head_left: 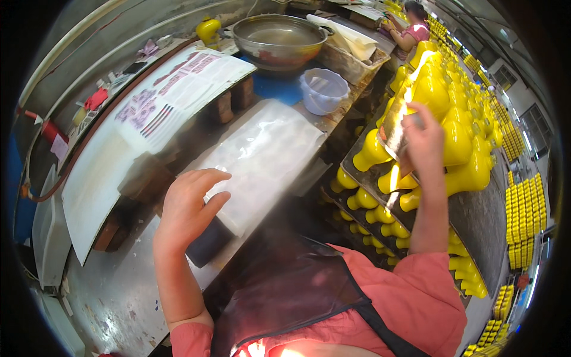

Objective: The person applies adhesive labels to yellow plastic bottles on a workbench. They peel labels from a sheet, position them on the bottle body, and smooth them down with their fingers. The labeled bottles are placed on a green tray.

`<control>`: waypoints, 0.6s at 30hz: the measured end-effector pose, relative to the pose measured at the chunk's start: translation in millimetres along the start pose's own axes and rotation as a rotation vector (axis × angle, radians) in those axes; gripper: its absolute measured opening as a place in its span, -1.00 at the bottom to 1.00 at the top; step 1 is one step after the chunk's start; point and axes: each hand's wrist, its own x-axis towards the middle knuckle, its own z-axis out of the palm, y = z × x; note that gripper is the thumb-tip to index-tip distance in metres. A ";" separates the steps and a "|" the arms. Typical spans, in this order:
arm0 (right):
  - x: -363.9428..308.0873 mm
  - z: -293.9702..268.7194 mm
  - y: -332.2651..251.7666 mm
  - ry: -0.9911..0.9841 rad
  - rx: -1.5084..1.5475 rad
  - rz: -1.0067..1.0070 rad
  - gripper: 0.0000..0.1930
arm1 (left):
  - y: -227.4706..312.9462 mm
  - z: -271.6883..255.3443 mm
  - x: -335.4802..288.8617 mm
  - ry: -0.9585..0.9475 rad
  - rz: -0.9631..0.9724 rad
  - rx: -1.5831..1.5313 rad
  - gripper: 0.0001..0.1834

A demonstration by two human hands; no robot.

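My left hand (191, 201) hovers open over the near end of a sheet of clear, glossy plastic (267, 143) on the bench, thumb apart from the fingers. A dark block (209, 243) sits below that hand, beside the plastic. My right hand (424, 140) is at the rack on the right, fingers curled among the glossy yellow vases (458, 140). A strip of bright sunlight crosses the vases and board there. Whatever the right fingers hold, if anything, is hidden.
A tilted white board (160, 107) with printed decal sheets rests on bricks at left. Behind the plastic stand a translucent bucket (323, 92) and a wide metal basin (276, 38). More yellow vases (369, 208) fill the lower rack shelves. Another person (411, 30) sits farther back.
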 end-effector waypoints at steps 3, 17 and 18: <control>31.0 -47.7 25.3 0.384 -0.600 -0.097 -0.65 | 1.3 9.3 5.8 -0.024 0.031 0.034 -0.72; 65.5 -132.0 54.3 0.032 -1.039 0.119 -0.53 | 11.3 11.1 11.8 -0.092 -0.069 0.047 -0.71; 64.4 -133.5 51.2 0.049 -1.060 0.146 -0.51 | 11.2 11.9 11.4 -0.095 -0.063 0.026 -0.71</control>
